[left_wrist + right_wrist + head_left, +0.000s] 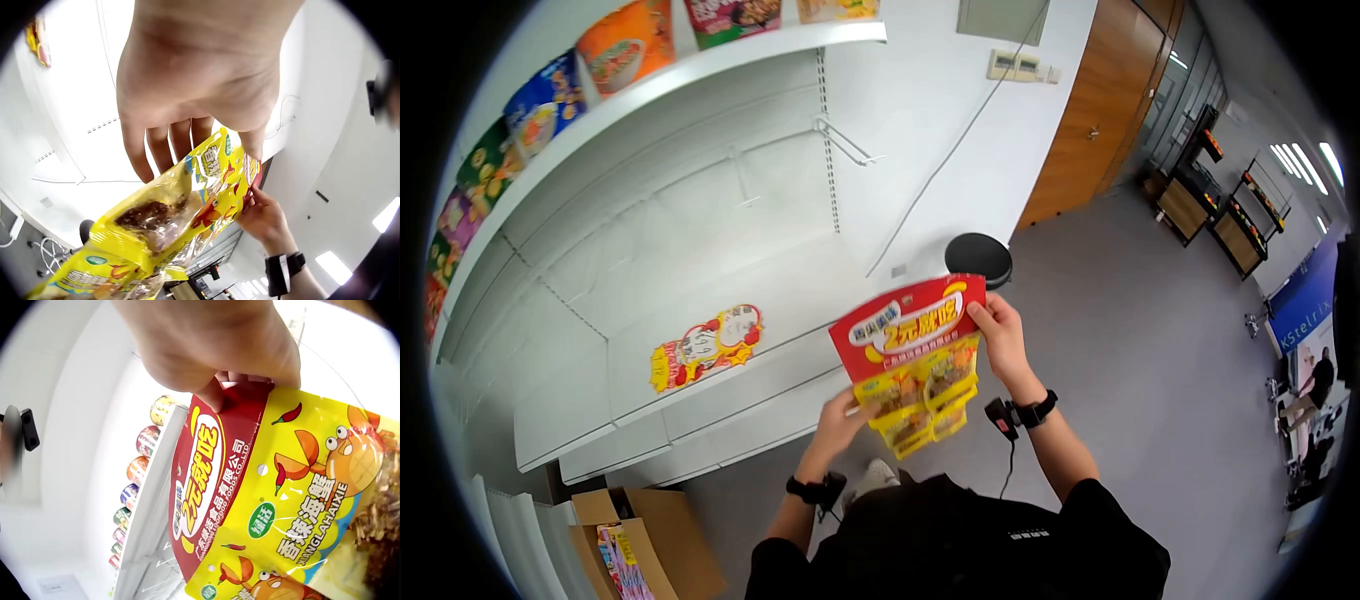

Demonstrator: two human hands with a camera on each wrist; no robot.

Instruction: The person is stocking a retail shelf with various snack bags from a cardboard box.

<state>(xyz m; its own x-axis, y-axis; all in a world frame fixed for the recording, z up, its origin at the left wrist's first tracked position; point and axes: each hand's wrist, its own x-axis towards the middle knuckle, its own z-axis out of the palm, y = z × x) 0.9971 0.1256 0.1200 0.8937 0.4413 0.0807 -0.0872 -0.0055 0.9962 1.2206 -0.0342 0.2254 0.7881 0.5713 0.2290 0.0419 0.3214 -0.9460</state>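
Observation:
A red header card (910,322) with several yellow snack packets (925,395) hanging below it is held up in front of the body. My right hand (1003,335) pinches the card's upper right corner, thumb on the printed face, as the right wrist view also shows. At the lower left side is my left hand (837,425), its thumb (252,144) over the packet front and its fingers (161,150) passing behind the packets. Glossy packet fronts show a cartoon crab (350,447) and a clear window with brown food inside.
On the white shelf (670,260) at left lies a red, yellow and white cut-out sign (708,347). Colourful noodle cups (625,48) line the upper shelf. A metal hook (850,142) juts from the rack. An open cardboard box (665,540) and a black bin (980,258) stand on the floor.

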